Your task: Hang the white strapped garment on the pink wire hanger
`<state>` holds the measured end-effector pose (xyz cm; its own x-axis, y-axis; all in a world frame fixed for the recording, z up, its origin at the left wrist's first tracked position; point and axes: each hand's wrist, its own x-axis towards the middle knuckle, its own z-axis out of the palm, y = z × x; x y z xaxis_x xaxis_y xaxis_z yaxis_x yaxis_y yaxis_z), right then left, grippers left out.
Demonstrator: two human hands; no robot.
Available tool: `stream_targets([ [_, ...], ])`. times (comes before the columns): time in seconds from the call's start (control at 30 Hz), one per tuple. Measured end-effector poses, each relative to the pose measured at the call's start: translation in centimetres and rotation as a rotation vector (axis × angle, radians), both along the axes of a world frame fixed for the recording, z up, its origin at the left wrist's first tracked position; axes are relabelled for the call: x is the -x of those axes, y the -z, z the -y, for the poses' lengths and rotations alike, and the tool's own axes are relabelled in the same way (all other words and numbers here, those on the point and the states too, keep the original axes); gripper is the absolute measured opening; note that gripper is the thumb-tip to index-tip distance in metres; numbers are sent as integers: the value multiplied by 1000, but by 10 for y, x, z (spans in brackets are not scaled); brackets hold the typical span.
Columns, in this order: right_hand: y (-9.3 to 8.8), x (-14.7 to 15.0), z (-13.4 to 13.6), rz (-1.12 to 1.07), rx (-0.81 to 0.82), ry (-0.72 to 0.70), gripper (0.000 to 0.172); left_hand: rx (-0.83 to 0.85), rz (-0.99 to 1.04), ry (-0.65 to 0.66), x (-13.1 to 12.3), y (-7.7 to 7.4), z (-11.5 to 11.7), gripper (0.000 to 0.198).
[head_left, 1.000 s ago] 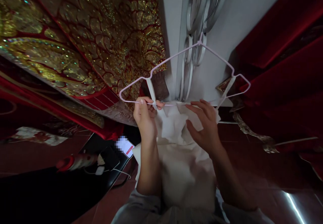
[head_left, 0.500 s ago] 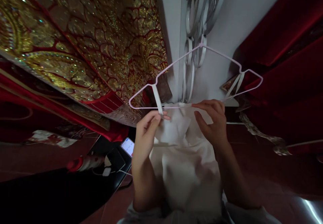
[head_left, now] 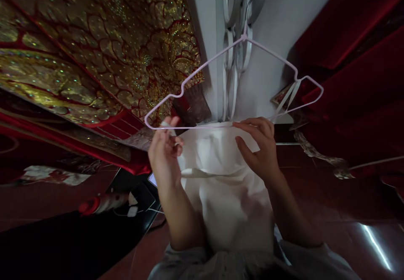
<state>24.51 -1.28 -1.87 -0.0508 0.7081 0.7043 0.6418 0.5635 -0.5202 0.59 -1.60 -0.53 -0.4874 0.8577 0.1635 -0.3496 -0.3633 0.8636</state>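
A white garment (head_left: 225, 212) hangs in front of me, its upper edge along the bottom bar of a pale pink hanger (head_left: 192, 76). A white strap (head_left: 288, 97) loops over the hanger's right notch; the left notch is bare. My left hand (head_left: 166, 151) is at the hanger's left lower corner, fingers curled around a small white piece that looks like the other strap, mostly hidden. My right hand (head_left: 259, 145) rests at the garment's upper edge by the bottom bar. Its fingers are stretched out and the thumb stands apart from them.
A gold-sequined red garment (head_left: 151, 48) hangs close on the left, dark red cloth (head_left: 353, 70) on the right. White scrolled metalwork (head_left: 229, 53) stands behind the hanger. At lower left, a black table (head_left: 118, 181) bears a red-capped bottle (head_left: 104, 204), a charger (head_left: 132, 211) and a partly hidden phone (head_left: 152, 180).
My left hand has moved left and slightly up, and the left strap has come off the hanger's notch. The right hand stays at the garment's edge. The view has shifted slightly.
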Motion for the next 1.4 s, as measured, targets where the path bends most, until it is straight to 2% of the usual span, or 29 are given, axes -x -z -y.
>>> stream_targets([
  [0.07,0,4,1,-7,-17,-24,35,-30,33,114,-18,0,0,36],
  [0.17,-1,8,5,-19,-42,-62,38,-128,95,192,-38,-6,-4,38],
  [0.3,4,4,13,-82,-65,-77,37,-157,109,240,-41,-7,-11,48],
  [0.4,14,-13,11,-333,-125,129,32,-146,96,255,-39,-4,-13,51],
  [0.47,20,-29,3,-548,-141,288,34,-140,94,261,-37,-3,-12,51],
  [0.5,23,-36,-2,-640,-114,324,37,-136,92,265,-37,-2,-11,50],
  [0.57,25,-47,-12,-753,32,287,36,-129,86,267,-36,-3,-10,50],
  [0.63,26,-50,-16,-781,211,168,29,-126,78,265,-36,-3,-10,51],
  [0.7,26,-46,-15,-766,301,73,27,-124,69,266,-36,-4,-10,52],
  [0.8,25,-38,-8,-723,273,44,28,-122,59,259,-36,-4,-11,51],
  [1.0,22,-40,-10,-704,194,109,28,-113,48,230,-36,-6,-8,52],
  [1.1,19,-41,-15,-651,191,72,26,-112,42,221,-36,-9,-5,51],
  [1.23,14,-38,-10,-615,80,40,20,-108,47,214,-36,-13,-4,53],
  [1.33,8,-37,0,-669,87,46,25,-110,36,210,-34,-14,-5,54],
  [1.4,-2,-38,3,-702,121,34,31,-103,22,216,-32,-14,-4,54],
])
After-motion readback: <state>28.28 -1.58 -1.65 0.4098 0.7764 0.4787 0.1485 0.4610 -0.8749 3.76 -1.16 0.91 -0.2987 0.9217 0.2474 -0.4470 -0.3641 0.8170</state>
